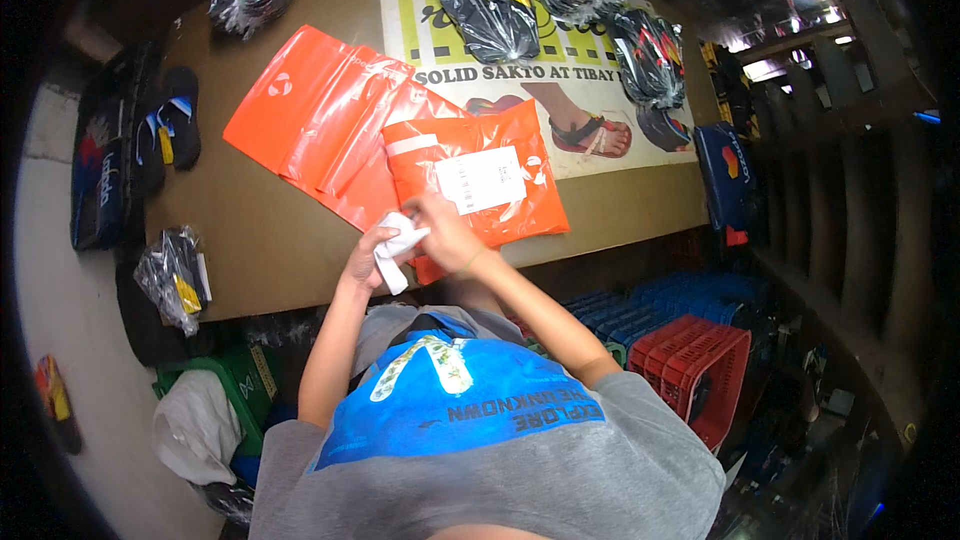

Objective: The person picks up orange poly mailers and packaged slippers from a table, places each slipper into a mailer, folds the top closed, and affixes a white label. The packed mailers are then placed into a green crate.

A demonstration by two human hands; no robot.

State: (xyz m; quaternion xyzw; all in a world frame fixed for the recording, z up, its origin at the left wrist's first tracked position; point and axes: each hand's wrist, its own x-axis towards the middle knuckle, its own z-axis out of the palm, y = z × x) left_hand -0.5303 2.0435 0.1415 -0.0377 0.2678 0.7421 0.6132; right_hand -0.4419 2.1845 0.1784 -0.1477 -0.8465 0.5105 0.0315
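Observation:
My left hand (364, 261) grips a crumpled, folded strip of white paper (397, 244) at the table's near edge. Close against the paper's right end is my right hand (444, 234), blurred, its fingers curled; whether they pinch the paper is unclear. Just beyond it lies a filled orange plastic mailer (517, 221) with a white printed label (481, 178) on its front. Flat orange mailers (300, 116) are spread under and to the left of this package, partly covered by it.
The brown table (247, 247) bears a printed footwear poster (525, 75). Plastic-wrapped flip-flops (487, 15) lie at the back, and another wrapped pair (176, 277) rests at the left edge. Beneath, to the right, are red crates (675, 367) and blue crates (660, 307); a green bin (240, 390) stands left.

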